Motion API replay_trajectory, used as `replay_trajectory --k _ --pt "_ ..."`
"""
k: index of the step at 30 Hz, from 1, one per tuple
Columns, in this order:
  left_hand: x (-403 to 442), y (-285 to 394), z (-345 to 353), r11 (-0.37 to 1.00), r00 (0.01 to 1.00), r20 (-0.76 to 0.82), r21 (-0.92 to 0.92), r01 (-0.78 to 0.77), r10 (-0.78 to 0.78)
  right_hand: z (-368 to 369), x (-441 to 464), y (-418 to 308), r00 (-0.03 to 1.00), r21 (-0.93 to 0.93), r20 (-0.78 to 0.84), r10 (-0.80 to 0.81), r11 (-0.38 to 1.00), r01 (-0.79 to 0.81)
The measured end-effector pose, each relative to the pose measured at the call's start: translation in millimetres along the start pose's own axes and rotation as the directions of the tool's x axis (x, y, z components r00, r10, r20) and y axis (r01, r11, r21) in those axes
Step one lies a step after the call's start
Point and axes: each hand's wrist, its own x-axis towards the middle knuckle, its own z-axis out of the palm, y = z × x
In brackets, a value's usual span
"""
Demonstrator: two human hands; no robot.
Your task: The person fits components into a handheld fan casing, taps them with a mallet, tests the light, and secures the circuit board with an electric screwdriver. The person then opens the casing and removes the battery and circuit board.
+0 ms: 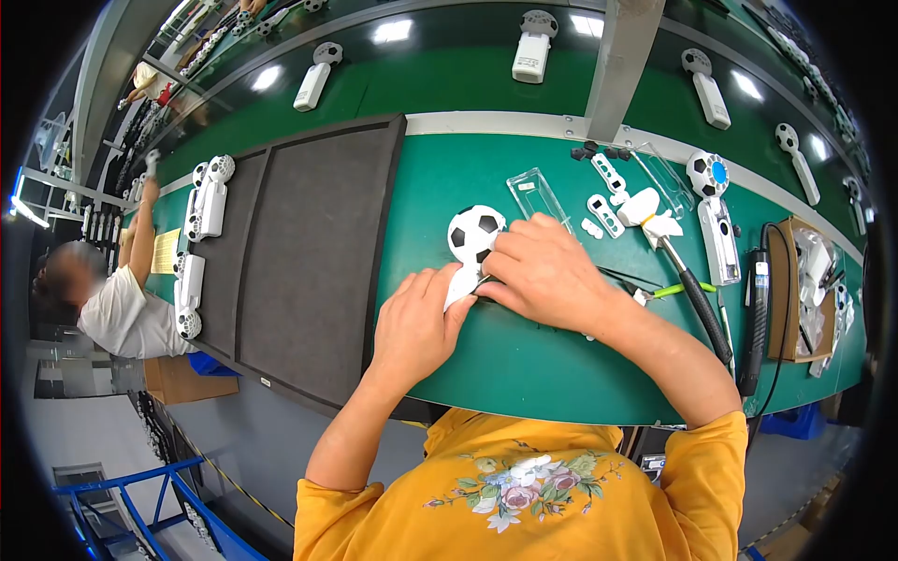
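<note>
A white handheld device with a round soccer-ball head is in front of me at the middle of the bench. My left hand is closed around its white handle, which the fingers largely cover. My right hand presses its fingertips and thumb against the neck, just below the ball. Whether the right fingers also hold a small part is hidden. Beyond the right hand lies a clear plastic tray. White button panels are to its right.
A dark padded tray covers the left side, with finished-looking white devices along its far edge. To the right are an open device, a black-handled tool, a black electric screwdriver and a cardboard box. Other devices ride the green conveyor. A co-worker sits left.
</note>
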Motion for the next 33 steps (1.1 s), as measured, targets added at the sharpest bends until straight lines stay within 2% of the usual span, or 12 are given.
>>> replay_trajectory --k 5,8,12,14,17,24,26,29,33 --pt "-4 3 7 0.996 0.991 -0.135 0.082 -0.014 0.025 7 -2 -1 0.997 -0.013 -0.043 -0.059 0.998 0.058" --pt "-5 -3 12 1.0 0.986 -0.166 0.025 0.003 0.002 9 -4 2 0.993 0.004 -0.052 -0.103 0.995 0.104" --pt "-3 -2 7 1.0 0.99 -0.139 0.005 0.006 -0.005 10 -8 3 0.991 -0.01 -0.072 -0.114 0.994 0.113" --pt "0 2 2 0.999 0.998 -0.05 0.014 0.048 -0.047 11 -7 1 0.99 -0.015 -0.071 -0.121 0.993 0.12" --pt "4 7 -1 0.998 0.998 0.003 0.012 0.065 -0.065 14 -5 -4 0.986 -0.049 -0.072 -0.148 0.988 0.145" --pt "1 2 -5 0.998 0.999 0.003 -0.042 0.041 -0.041 12 -5 -4 0.984 -0.091 -0.041 -0.172 0.982 0.168" --pt "-8 -5 -12 0.995 0.999 0.009 -0.092 -0.045 0.047 9 -5 -5 0.986 -0.084 -0.022 -0.163 0.983 0.161" --pt "-24 -13 -6 0.995 0.999 -0.03 -0.088 -0.037 0.035 10 -7 -8 0.993 -0.071 -0.029 -0.115 0.991 0.113" --pt "-23 -8 -5 0.997 1.0 -0.016 -0.073 0.009 -0.011 13 -6 -9 0.987 -0.07 -0.033 -0.158 0.985 0.155"
